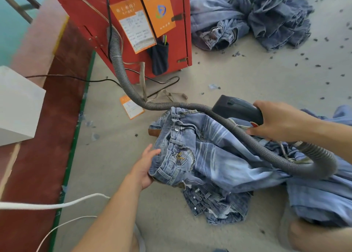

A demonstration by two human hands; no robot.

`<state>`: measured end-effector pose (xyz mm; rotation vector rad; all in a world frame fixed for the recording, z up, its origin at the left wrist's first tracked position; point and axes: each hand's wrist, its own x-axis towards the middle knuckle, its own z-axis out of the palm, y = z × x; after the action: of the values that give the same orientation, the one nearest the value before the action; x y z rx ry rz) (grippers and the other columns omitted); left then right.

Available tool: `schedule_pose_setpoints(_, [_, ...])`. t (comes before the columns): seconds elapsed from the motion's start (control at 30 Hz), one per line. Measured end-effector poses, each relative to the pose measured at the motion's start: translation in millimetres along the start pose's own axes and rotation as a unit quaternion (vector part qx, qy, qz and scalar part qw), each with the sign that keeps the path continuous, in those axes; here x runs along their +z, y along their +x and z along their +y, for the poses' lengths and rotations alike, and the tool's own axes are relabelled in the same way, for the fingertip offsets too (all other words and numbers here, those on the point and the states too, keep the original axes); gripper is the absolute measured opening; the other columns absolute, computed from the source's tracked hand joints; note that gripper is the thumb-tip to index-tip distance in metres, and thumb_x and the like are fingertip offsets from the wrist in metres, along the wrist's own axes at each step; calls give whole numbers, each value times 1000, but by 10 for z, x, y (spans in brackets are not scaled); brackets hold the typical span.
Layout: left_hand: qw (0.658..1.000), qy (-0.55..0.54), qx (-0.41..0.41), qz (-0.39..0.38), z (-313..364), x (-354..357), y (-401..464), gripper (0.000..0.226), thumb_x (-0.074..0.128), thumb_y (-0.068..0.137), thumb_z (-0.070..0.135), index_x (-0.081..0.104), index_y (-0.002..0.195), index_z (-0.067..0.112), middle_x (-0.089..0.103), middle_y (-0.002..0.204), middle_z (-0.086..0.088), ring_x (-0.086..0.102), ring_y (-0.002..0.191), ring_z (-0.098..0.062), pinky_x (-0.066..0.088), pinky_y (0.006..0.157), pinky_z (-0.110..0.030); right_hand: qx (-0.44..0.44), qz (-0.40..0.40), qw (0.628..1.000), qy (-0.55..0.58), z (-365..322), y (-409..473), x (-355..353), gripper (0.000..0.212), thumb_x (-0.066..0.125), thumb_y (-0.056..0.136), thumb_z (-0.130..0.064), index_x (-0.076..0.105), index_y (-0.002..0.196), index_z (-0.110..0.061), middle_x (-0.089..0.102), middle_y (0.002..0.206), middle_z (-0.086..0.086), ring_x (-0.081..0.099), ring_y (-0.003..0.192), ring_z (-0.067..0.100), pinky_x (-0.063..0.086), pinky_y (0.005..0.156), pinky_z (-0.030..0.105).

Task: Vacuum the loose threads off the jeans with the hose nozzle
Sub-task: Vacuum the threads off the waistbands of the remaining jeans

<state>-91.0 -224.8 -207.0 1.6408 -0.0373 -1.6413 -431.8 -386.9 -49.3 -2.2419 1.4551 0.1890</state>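
A pair of light blue jeans [219, 156] lies crumpled on the grey floor, waistband and open zip facing me. My left hand [146, 166] grips the waistband at its left edge, thumb on top and fingers underneath. My right hand [282, 122] holds the dark hose nozzle [236, 107] by its handle, above the jeans' upper right part. The ribbed grey hose [122, 65] runs from the red machine, crosses the jeans and loops back on the right towards the nozzle.
The red vacuum cabinet [171, 42] with orange tags stands at the back. A heap of jeans [257, 17] lies at the back right, another denim piece [215, 206] under the held pair. Thread scraps [316, 65] dot the floor. White cords [57, 206] cross the left foreground.
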Motion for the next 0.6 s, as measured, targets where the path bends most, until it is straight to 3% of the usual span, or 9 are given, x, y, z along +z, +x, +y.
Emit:
schedule_pose_setpoints(0.07, [1000,-3,0,18,-61,2,8,114,81,84,17,3,163,39,61,144,-12,72,104,-35,59,84,-56,-8,15,1000,-9,-2,1,-34,32,81,86,-36,50,86,-26,61,69,0,57,59,14,34,49,29])
schedule_pose_setpoints(0.1, [1000,5,-1,13,-87,29,-13,120,85,78,16,4,164,32,62,141,-14,74,101,-35,60,81,-56,-15,32,999,-20,3,21,-74,33,81,86,-35,50,86,-25,59,69,-2,55,59,13,34,49,28])
schedule_pose_setpoints(0.2, [999,4,-9,-41,-151,159,-118,84,85,72,18,49,148,10,73,121,-19,75,100,-37,62,72,-50,-41,117,991,-41,12,151,-280,36,82,87,-34,50,95,-20,53,69,-3,51,60,18,34,51,29])
schedule_pose_setpoints(0.33, [996,-63,-8,-68,-259,306,-158,39,69,91,16,63,129,17,75,119,-16,76,94,-34,62,71,-50,-103,234,964,-75,-3,179,-542,44,77,87,-42,35,95,-31,48,65,-4,47,54,18,37,48,31])
schedule_pose_setpoints(0.47, [994,-85,27,-63,-369,371,-146,48,60,93,-5,60,133,23,74,119,-16,73,99,-38,58,84,-55,-138,202,964,-106,-11,37,-455,41,75,91,-41,36,100,-29,49,65,-4,49,52,20,36,44,29])
schedule_pose_setpoints(0.6, [993,-98,31,-62,-370,379,-126,57,53,89,-15,61,132,21,74,118,-20,75,97,-40,61,73,-52,-113,97,982,-116,-20,13,-277,38,72,94,-44,37,101,-32,55,72,-6,53,61,13,36,49,29])
